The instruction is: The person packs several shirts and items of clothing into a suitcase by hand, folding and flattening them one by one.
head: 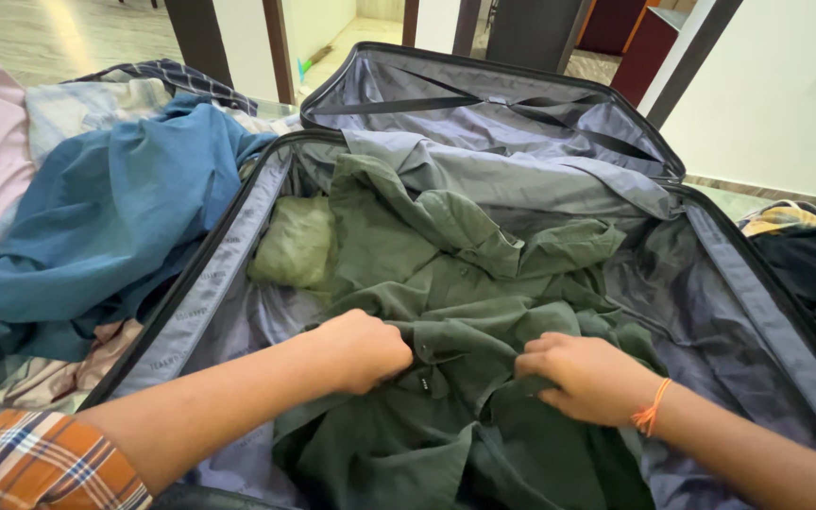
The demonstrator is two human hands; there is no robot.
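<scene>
Both hands grip a green shirt [446, 283] lying in the open suitcase [210, 283]: left hand [363, 349] and right hand [586, 376] each have fingers curled tight on its fabric. A blue garment [106, 217] lies left of the suitcase.

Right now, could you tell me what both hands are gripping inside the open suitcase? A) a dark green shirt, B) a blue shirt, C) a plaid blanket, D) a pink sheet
A: the left hand and the right hand both clutch the dark green shirt lying in the suitcase, while the blue shirt sits outside it to the left.
</scene>
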